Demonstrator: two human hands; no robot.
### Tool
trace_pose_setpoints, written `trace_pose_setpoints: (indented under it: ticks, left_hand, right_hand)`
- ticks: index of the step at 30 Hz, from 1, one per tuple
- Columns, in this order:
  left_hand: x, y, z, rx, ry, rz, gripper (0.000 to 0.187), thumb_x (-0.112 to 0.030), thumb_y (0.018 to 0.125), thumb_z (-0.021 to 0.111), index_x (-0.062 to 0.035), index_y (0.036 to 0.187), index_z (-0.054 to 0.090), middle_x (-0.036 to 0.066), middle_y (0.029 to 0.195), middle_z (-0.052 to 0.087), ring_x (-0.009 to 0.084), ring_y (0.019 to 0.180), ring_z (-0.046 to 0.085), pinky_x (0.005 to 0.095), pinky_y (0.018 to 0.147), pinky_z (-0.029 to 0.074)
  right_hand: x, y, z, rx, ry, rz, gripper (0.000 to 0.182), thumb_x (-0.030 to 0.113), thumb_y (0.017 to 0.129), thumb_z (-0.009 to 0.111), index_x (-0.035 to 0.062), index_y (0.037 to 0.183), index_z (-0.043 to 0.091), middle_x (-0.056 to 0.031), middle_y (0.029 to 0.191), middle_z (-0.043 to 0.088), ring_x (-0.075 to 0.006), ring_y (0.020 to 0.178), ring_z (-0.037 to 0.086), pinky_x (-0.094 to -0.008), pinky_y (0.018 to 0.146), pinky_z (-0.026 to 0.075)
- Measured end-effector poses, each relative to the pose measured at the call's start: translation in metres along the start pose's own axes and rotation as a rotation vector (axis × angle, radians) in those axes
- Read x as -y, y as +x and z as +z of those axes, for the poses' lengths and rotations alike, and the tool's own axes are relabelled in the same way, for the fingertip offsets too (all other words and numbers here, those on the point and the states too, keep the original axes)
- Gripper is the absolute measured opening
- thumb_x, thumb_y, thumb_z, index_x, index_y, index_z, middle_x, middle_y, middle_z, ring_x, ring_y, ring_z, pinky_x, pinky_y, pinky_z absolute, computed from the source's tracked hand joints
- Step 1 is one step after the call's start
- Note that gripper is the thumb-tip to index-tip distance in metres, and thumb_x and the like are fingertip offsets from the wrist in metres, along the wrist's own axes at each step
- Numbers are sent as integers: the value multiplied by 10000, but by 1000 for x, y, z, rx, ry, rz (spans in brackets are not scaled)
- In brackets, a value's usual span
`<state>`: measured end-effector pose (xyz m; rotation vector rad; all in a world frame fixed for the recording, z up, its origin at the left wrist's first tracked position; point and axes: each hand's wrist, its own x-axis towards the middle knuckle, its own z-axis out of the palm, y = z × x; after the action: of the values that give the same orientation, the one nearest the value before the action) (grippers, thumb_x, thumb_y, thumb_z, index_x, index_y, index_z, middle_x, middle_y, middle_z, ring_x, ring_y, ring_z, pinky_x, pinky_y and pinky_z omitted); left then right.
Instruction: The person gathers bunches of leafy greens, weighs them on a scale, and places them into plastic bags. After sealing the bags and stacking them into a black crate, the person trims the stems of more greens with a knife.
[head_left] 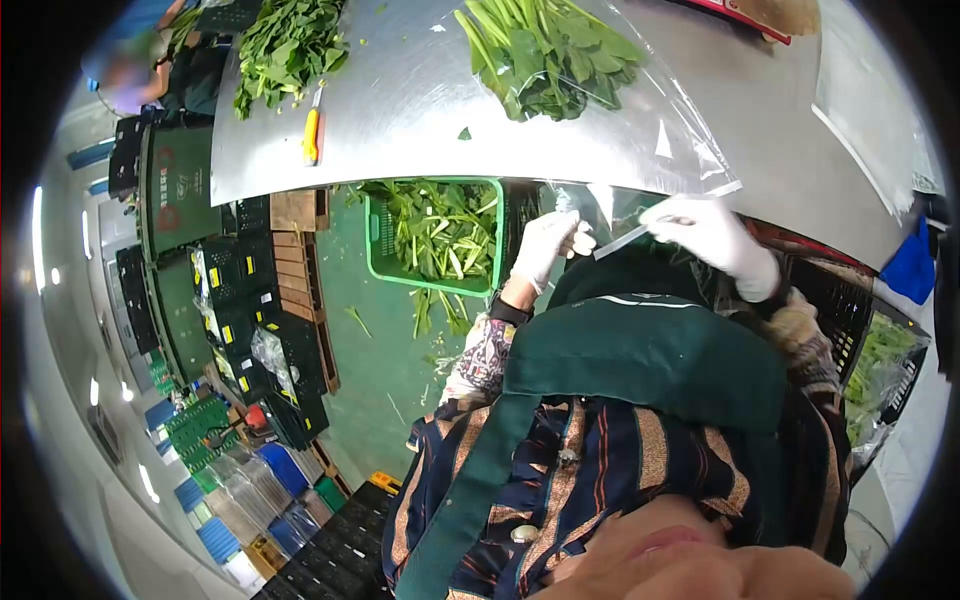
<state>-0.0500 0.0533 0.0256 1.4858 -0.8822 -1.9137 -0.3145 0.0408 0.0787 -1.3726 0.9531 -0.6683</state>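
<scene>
In front of my apron, both my hands wear white gloves. My left hand (550, 245) is closed, thumb and fingers pinched at the lower left end of a pale strip along the edge of a clear plastic bag (622, 242). My right hand (705, 240) grips the strip's other end, its fingers bent over it. Just beyond, another clear bag (690, 130) lies on the metal table (400, 130), reaching the table's front edge. Leafy greens with thick stalks (555, 60) lie under or inside its film.
A yellow-handled knife (312, 137) and another heap of greens (290, 55) are on the table's left. Below stands a green crate (375, 255) with cut stalks and leaves. A black crate (890, 375) of bagged greens is at right. A person (145, 75) is at far left.
</scene>
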Motion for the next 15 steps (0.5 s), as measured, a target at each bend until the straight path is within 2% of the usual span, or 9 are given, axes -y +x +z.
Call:
trace_pose_setpoints:
  ticks: [1, 2, 4, 6, 7, 11, 13, 14, 15]
  left_hand:
    - [2, 0, 0, -13, 6, 22, 250, -275, 897, 543, -29, 897, 587, 70, 744, 651, 120, 614, 610, 205, 536, 432]
    - [2, -2, 2, -17, 6, 31, 250, -275, 897, 543, -29, 897, 587, 70, 744, 651, 120, 614, 610, 205, 536, 432]
    - [0, -9, 7, -25, -81, 69, 247, -265, 903, 533, -20, 901, 568, 69, 738, 630, 138, 603, 609, 223, 529, 459]
    - [6, -8, 4, 0, -148, 80, 246, -258, 909, 521, -14, 900, 556, 67, 729, 603, 153, 594, 608, 242, 525, 480]
    - [12, -5, 1, 17, -143, 97, 245, -257, 912, 516, -15, 907, 553, 66, 723, 598, 156, 592, 608, 245, 525, 481]
    - [18, -3, 0, 36, -181, 94, 250, -262, 922, 498, -15, 927, 542, 68, 709, 588, 161, 586, 607, 250, 534, 484]
    - [14, -5, 1, 38, -185, 103, 260, -268, 930, 484, -14, 930, 538, 69, 710, 589, 165, 596, 611, 252, 542, 485]
    - [14, -6, 0, 41, -186, 103, 260, -268, 930, 484, -14, 930, 538, 69, 710, 589, 165, 596, 611, 252, 542, 485]
    - [12, -6, 0, 46, -154, 118, 261, -270, 932, 483, -14, 929, 537, 70, 714, 591, 165, 596, 609, 253, 542, 485]
  right_hand:
    - [10, 12, 15, 101, -135, 44, 219, 103, 830, 583, -17, 1011, 616, -84, 925, 647, -134, 814, 603, -252, 739, 476]
    - [5, 20, 31, 49, -402, -223, 224, 112, 820, 583, -7, 1006, 615, -84, 967, 630, -160, 841, 599, -283, 753, 479]
    - [-11, 33, 54, 48, -518, -265, 201, 120, 820, 583, 4, 980, 619, -78, 955, 616, -174, 822, 588, -308, 740, 481]
    - [-26, 46, 67, 209, -839, -347, 144, 126, 826, 573, 5, 892, 614, -87, 854, 591, -197, 744, 568, -331, 687, 477]
    - [-70, 53, 70, 212, -666, -450, 116, 125, 830, 543, 26, 870, 588, -85, 812, 558, -207, 711, 536, -340, 672, 458]
    - [-23, 35, 69, 176, -284, -321, 126, 140, 843, 501, 44, 896, 562, -78, 800, 533, -202, 733, 525, -330, 701, 439]
    - [2, 28, 65, 229, -1073, -309, 178, 159, 851, 475, 60, 973, 558, -73, 832, 541, -181, 790, 534, -318, 724, 423]
    - [0, 28, 64, 228, -1075, -307, 178, 159, 851, 475, 60, 973, 558, -73, 832, 541, -181, 790, 534, -318, 724, 423]
    - [-4, 27, 65, 34, -956, -449, 122, 194, 835, 494, 101, 852, 570, -55, 795, 531, -185, 768, 515, -324, 699, 401]
